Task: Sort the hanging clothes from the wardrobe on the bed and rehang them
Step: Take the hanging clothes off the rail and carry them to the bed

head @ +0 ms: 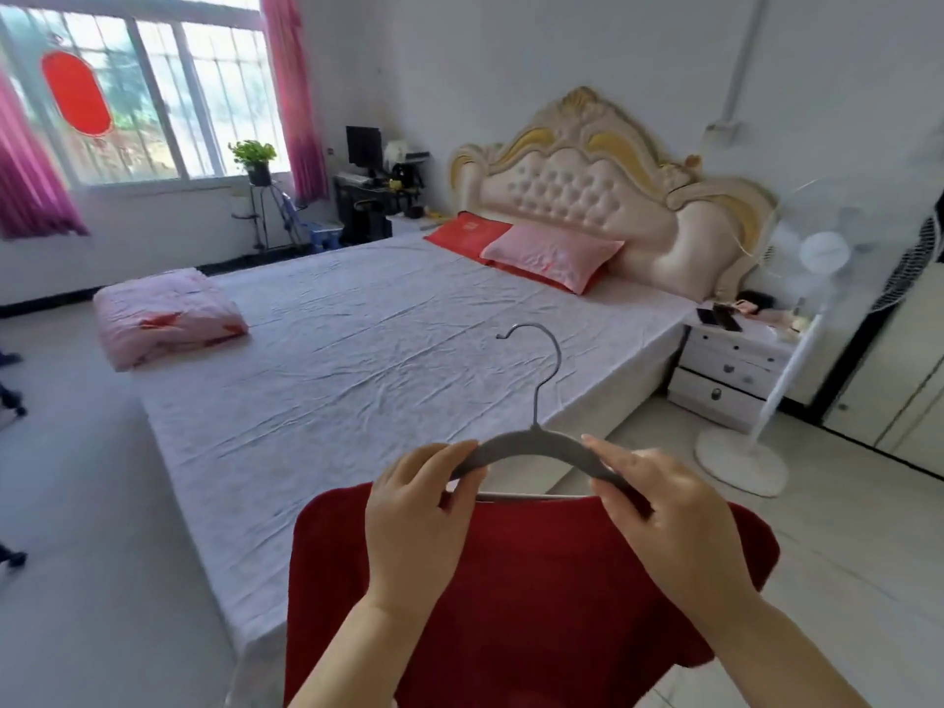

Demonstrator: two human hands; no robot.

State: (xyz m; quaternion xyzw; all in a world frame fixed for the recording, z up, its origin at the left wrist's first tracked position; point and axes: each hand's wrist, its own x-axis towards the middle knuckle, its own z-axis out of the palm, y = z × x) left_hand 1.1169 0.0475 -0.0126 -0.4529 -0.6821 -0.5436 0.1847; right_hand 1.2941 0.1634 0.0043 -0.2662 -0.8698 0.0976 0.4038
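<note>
You have bright, even daylight coming from the window (pixel 148 94) at upper left, where the panes are washed out and glare softens the pink curtain (pixel 293 94) beside them. Shadows are weak, and on the bed (pixel 357 324) they show only as shallow creases in the sheet. Your wide lens bows the floor (pixel 76 503) and walls toward the edges, the fan (pixel 822 252) at right looks smeared and hazy, and the whole frame is slightly soft.

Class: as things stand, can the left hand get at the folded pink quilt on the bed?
Probably not: the left hand grips the grey hanger, and the quilt lies far across the bed.
</note>
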